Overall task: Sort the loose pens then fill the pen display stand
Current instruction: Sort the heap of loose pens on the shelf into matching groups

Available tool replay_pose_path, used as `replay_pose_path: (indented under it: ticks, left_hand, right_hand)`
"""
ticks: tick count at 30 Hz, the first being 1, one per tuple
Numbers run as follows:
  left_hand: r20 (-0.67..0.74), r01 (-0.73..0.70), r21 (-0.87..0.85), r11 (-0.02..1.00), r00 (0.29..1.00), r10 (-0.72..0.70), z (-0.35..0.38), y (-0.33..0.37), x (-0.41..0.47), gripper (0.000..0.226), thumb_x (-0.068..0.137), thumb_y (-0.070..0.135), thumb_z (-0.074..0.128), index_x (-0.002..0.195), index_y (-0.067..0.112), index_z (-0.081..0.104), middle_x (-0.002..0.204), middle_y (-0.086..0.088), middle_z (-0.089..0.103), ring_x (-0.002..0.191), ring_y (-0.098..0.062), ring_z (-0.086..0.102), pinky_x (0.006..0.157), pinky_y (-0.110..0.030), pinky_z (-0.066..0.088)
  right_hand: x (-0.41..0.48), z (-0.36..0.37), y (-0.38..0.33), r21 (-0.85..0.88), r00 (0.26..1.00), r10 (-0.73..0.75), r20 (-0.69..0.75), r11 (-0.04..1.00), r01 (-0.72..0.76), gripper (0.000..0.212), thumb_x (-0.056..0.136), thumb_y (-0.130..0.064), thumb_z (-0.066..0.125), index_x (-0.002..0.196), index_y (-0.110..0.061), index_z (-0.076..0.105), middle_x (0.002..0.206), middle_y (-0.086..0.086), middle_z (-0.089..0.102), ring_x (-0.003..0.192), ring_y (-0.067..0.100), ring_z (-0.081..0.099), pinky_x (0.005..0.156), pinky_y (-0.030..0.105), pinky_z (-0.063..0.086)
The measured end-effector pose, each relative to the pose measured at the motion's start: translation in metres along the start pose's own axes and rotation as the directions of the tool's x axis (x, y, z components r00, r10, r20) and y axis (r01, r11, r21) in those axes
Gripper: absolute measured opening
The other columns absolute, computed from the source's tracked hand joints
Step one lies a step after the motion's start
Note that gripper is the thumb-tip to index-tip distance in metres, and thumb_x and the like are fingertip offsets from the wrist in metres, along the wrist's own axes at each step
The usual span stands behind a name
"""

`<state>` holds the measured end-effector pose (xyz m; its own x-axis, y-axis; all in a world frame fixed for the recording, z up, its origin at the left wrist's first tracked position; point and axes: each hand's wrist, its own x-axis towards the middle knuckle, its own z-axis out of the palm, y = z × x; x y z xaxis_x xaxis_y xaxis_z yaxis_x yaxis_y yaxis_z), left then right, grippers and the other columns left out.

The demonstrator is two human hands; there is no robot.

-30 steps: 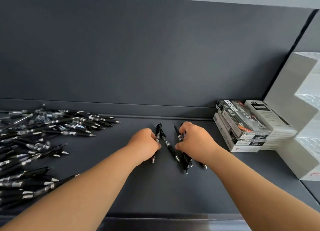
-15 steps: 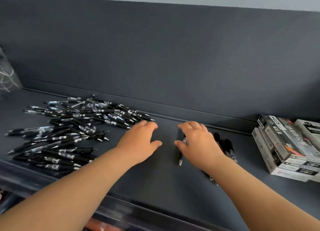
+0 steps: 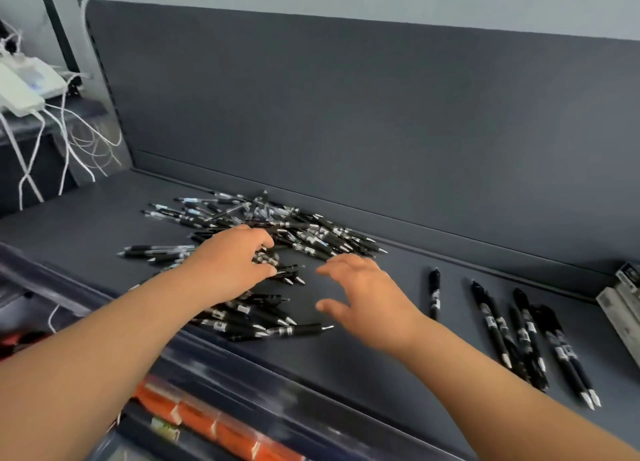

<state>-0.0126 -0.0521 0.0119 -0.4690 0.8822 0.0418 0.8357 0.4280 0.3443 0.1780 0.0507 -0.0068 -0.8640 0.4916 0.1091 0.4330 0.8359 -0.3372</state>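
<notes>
Here, white labels on the pen pile (image 3: pixel 322 241) are unreadably blurred.

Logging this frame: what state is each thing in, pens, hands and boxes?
pen pile: loose, jumbled, unsorted.
left hand: on the pile, fingers bent; grip unclear.
right hand: open, fingers spread, holding nothing.
sorted pens: lying side by side, tips toward the front edge.
single pen: lying alone between right hand and sorted pens.
pen boxes: at the right edge, mostly out of frame.

Glossy black plastic pens (image 3: pixel 277 232), metal tips; matt dark shelf (image 3: pixel 363 353).
</notes>
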Motion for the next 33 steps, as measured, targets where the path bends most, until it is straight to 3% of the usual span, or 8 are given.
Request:
replay_pose_path:
  ticks: [8, 11, 16, 19, 22, 24, 28, 33]
  left_hand:
    - [0.091, -0.115, 0.034, 0.993, 0.99, 0.112, -0.009, -0.044, 0.018, 0.038, 0.087, 0.036, 0.064, 0.124, 0.032, 0.055, 0.125, 0.011, 0.049, 0.103, -0.009, 0.052, 0.087, -0.027, 0.044]
    - [0.134, -0.169, 0.025, 0.985, 0.977, 0.165, -0.007, -0.052, 0.027, 0.03, 0.086, 0.036, 0.064, 0.116, 0.032, 0.06, 0.117, 0.013, 0.051, 0.106, -0.009, 0.052, 0.09, -0.028, 0.044]
    - [0.205, -0.254, 0.032, 0.967, 0.948, 0.242, -0.002, -0.054, 0.037, 0.017, 0.084, 0.045, 0.064, 0.088, 0.029, 0.065, 0.087, 0.016, 0.055, 0.083, -0.004, 0.054, 0.076, -0.027, 0.048]
    - [0.254, -0.302, 0.102, 0.948, 0.929, 0.269, 0.004, -0.054, 0.041, 0.022, 0.081, 0.049, 0.064, 0.084, 0.027, 0.067, 0.083, 0.01, 0.064, 0.079, -0.009, 0.059, 0.073, -0.031, 0.052]
    - [0.246, -0.34, 0.14, 0.93, 0.922, 0.3, 0.01, -0.055, 0.046, 0.015, 0.083, 0.04, 0.064, 0.081, 0.025, 0.065, 0.085, 0.007, 0.064, 0.08, -0.015, 0.06, 0.073, -0.033, 0.052]
    - [0.219, -0.33, 0.079, 0.941, 0.926, 0.307, 0.008, -0.057, 0.051, 0.011, 0.085, 0.035, 0.061, 0.082, 0.025, 0.065, 0.084, 0.007, 0.063, 0.079, -0.015, 0.059, 0.07, -0.031, 0.051]
    - [0.177, -0.183, -0.218, 0.959, 0.959, 0.223, -0.008, -0.072, 0.066, 0.014, 0.087, 0.033, 0.062, 0.08, 0.023, 0.068, 0.08, 0.011, 0.064, 0.073, -0.006, 0.058, 0.063, -0.026, 0.044]
    - [0.161, -0.015, -0.505, 0.863, 0.981, 0.111, -0.025, -0.097, 0.078, 0.012, 0.087, 0.033, 0.064, 0.082, 0.023, 0.068, 0.09, 0.003, 0.068, 0.087, -0.018, 0.064, 0.087, -0.04, 0.052]
  right_hand:
    - [0.03, 0.016, -0.028, 0.086, 0.992, 0.091, 0.086, 0.991, -0.098, 0.046, 0.086, -0.038, 0.066, 0.129, -0.028, 0.053, 0.132, -0.011, 0.048, 0.128, 0.01, 0.037, 0.107, 0.03, 0.035]
    - [0.039, 0.021, -0.03, 0.085, 0.983, 0.178, 0.033, 0.98, -0.18, 0.04, 0.087, -0.034, 0.065, 0.125, -0.026, 0.056, 0.124, -0.007, 0.053, 0.118, 0.012, 0.047, 0.099, 0.028, 0.041]
    - [0.053, 0.03, -0.032, 0.091, 0.954, 0.296, -0.042, 0.952, -0.291, 0.03, 0.087, -0.026, 0.065, 0.117, -0.022, 0.061, 0.115, -0.004, 0.056, 0.107, 0.015, 0.053, 0.093, 0.031, 0.045]
    - [0.06, 0.038, -0.035, 0.088, 0.94, 0.333, -0.077, 0.941, -0.327, 0.029, 0.087, -0.024, 0.065, 0.116, -0.02, 0.062, 0.114, -0.003, 0.056, 0.106, 0.015, 0.053, 0.09, 0.029, 0.044]
    - [0.066, 0.044, -0.038, 0.092, 0.926, 0.364, -0.097, 0.93, -0.356, 0.029, 0.087, -0.024, 0.065, 0.116, -0.021, 0.062, 0.113, -0.004, 0.056, 0.104, 0.014, 0.053, 0.087, 0.026, 0.043]
    - [0.07, 0.046, -0.041, 0.101, 0.918, 0.381, -0.109, 0.923, -0.371, 0.029, 0.087, -0.023, 0.065, 0.116, -0.021, 0.062, 0.113, -0.004, 0.057, 0.103, 0.014, 0.054, 0.087, 0.025, 0.042]
    - [0.079, 0.043, -0.046, 0.155, 0.89, 0.419, -0.179, 0.906, -0.395, 0.03, 0.087, -0.019, 0.065, 0.117, -0.019, 0.062, 0.111, -0.003, 0.058, 0.096, 0.01, 0.053, 0.086, 0.023, 0.041]
    - [0.092, 0.047, -0.055, 0.168, 0.883, 0.444, -0.155, 0.892, -0.419, 0.027, 0.087, -0.021, 0.066, 0.113, -0.019, 0.062, 0.108, -0.004, 0.061, 0.094, 0.01, 0.054, 0.086, 0.025, 0.044]
